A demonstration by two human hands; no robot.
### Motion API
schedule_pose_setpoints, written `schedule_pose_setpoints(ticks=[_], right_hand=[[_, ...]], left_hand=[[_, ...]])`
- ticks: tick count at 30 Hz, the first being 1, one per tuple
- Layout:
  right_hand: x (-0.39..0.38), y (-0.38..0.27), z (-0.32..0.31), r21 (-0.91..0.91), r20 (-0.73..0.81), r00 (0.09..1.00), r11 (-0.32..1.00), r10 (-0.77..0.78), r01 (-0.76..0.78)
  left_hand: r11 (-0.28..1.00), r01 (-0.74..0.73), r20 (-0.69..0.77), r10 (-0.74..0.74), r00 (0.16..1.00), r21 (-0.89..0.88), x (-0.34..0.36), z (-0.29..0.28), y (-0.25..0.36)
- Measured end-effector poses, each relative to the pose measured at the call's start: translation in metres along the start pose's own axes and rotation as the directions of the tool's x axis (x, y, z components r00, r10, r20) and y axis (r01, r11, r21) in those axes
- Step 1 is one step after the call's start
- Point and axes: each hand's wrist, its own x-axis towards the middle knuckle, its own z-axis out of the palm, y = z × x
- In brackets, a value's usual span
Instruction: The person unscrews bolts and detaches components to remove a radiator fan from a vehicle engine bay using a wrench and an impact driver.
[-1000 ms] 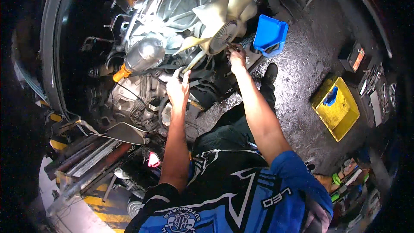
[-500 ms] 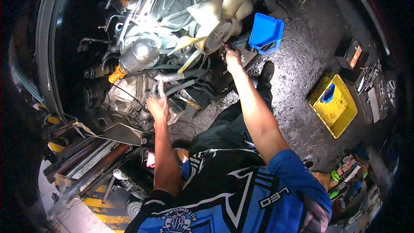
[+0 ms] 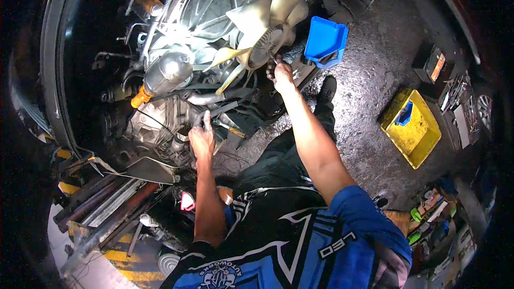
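My right hand [image 3: 281, 73] is closed beside the finned hub [image 3: 267, 46] of a cream plastic engine fan [image 3: 251, 20]. Its fingers curl around something too small and dark to make out. Lower down, my left hand [image 3: 203, 138] sits with a finger and thumb stretched upward. Those fingertips lie close to a dark rubber hose [image 3: 224, 108] in front of the engine; contact is unclear. Left of the fan is a silver cylinder-shaped work light or canister with an orange end [image 3: 168, 72]. Behind the fan stands a large ribbed shroud [image 3: 211, 2].
A blue plastic bin [image 3: 325, 40] stands right of the fan. On the wet, dark floor [image 3: 369, 69] rests a yellow bin [image 3: 412, 134] with a small blue piece inside. Farther right are a dark battery-like box [image 3: 429, 65] and metal tools [image 3: 455, 96]. Long bars [image 3: 115, 203] lie at lower left.
My left hand has drawn back toward me and slightly right, away from the pale pipe. My right hand stays by the fan hub, its fingers more curled. The whole view has shifted slightly.
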Motion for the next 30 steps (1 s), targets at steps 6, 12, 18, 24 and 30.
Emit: schedule_pose_setpoints(ticks=[6,12,18,24,30], right_hand=[[0.004,0.008,0.004,-0.170,-0.039,0.994,0.981,-0.098,0.090],[0.058,0.007,-0.037,-0.144,0.092,0.850,0.837,-0.519,0.527],[0.032,0.015,-0.008,-0.383,0.001,0.935,0.864,-0.354,0.328],[0.063,0.012,-0.026,-0.151,0.100,0.760,0.745,-0.642,0.650],[0.092,0.003,-0.055,-0.464,0.019,0.773,0.680,-0.634,0.568]], left_hand=[[0.991,-0.065,-0.034,0.061,0.998,-0.116,-0.001,0.002,0.001],[0.910,-0.197,-0.077,0.181,0.980,-0.366,0.023,0.007,0.056],[0.933,-0.296,-0.046,0.293,0.955,-0.205,0.045,0.012,0.046],[0.914,-0.346,-0.017,0.351,0.936,-0.212,0.065,0.033,0.070],[0.895,-0.367,0.013,0.382,0.924,-0.254,0.058,0.020,0.109]])
